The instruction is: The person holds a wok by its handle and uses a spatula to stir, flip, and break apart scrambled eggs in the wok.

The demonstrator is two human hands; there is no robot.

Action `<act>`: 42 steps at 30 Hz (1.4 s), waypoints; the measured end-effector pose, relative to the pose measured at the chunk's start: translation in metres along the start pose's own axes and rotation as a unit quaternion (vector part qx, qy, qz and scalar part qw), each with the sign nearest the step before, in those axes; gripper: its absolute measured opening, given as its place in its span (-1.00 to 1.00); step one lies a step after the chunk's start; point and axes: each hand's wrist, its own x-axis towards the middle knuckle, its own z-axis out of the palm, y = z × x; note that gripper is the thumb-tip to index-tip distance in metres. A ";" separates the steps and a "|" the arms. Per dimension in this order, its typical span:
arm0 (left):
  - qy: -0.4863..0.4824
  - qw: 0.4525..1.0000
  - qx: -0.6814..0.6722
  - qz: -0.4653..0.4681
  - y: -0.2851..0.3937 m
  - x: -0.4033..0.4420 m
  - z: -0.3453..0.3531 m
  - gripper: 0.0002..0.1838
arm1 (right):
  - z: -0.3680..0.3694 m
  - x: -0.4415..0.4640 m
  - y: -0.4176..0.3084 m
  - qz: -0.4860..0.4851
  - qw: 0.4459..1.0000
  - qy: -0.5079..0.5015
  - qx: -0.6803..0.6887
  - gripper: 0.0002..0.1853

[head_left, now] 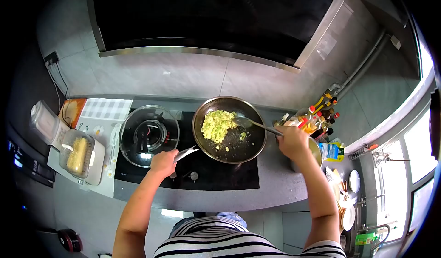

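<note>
Over the right part of the cooktop [232, 177] sits a dark wok [245, 150]. Yellow-green chopped food [217, 126] is heaped on the wok's left side, with small bits scattered lower down. My left hand [164, 163] is closed around the wok's silvery handle [186, 153], left of the pan. In my right hand [293, 140], closed and beyond the right rim, is the handle of a metal spatula [262, 126]. The spatula's head rests inside the wok, touching the right edge of the food.
A round glass lid [130, 140] covers the left burner area. Left of it stands a white appliance with a clear container [79, 159]. A pot [317, 151] is partly hidden behind my right forearm. Bottles [317, 122] line the right wall; plates [353, 181] lie near the sink.
</note>
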 end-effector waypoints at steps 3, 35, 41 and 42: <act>0.006 1.000 0.006 0.005 -0.002 0.003 0.004 -0.70 | 0.012 0.017 0.028 0.012 0.996 -0.076 -0.054 -0.76; 0.002 1.000 -0.004 -0.001 0.001 0.000 -0.002 -0.69 | 0.138 0.043 -0.004 -0.047 0.918 -0.132 0.370 -0.73; -0.004 1.000 -0.009 -0.005 0.003 0.000 -0.005 -0.69 | 0.060 0.017 0.024 -0.075 0.994 0.030 0.077 -0.65; 0.001 1.000 -0.007 -0.003 0.002 0.000 -0.003 -0.69 | 0.048 0.017 0.030 -0.055 0.998 0.001 0.042 -0.66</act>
